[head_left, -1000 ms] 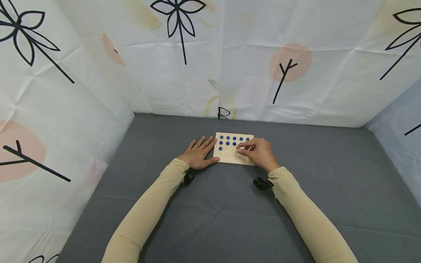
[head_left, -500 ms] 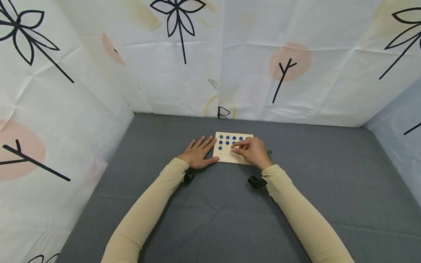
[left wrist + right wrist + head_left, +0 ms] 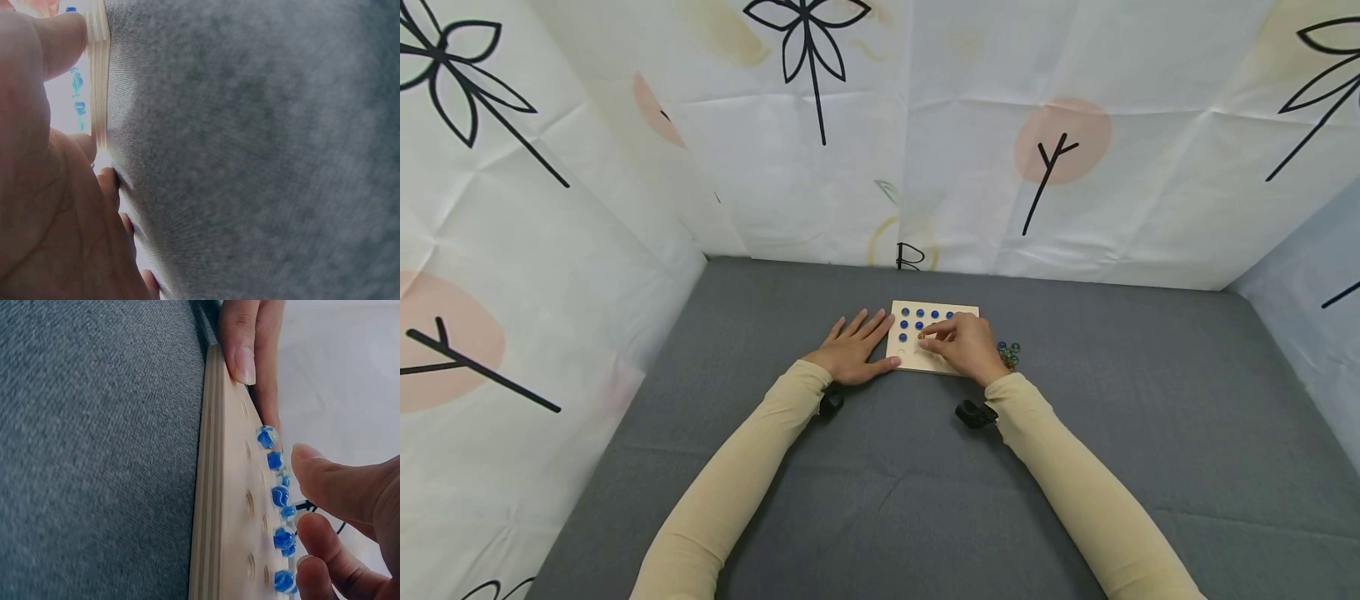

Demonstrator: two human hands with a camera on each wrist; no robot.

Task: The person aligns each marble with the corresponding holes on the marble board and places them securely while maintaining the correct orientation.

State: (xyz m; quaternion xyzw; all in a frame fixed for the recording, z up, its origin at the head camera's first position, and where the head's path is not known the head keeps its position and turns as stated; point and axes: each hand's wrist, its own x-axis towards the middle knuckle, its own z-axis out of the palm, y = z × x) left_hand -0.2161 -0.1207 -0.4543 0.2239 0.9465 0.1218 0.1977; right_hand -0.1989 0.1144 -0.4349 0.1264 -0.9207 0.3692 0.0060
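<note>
While left hand (image 3: 853, 351) steadies, board (image 3: 910, 360) holds marbles (image 3: 919, 315).

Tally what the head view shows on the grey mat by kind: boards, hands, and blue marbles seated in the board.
Wooden board: 1
Hands: 2 (left hand, right hand)
Blue marbles in plain sight on the board: 7; the right hand may hide more
Total: 10

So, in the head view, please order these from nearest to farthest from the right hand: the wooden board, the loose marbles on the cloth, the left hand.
1. Wooden board: directly under the right hand.
2. Loose marbles: just to its right, on the grey cloth.
3. Left hand: at the board's left edge, across the board.
</note>
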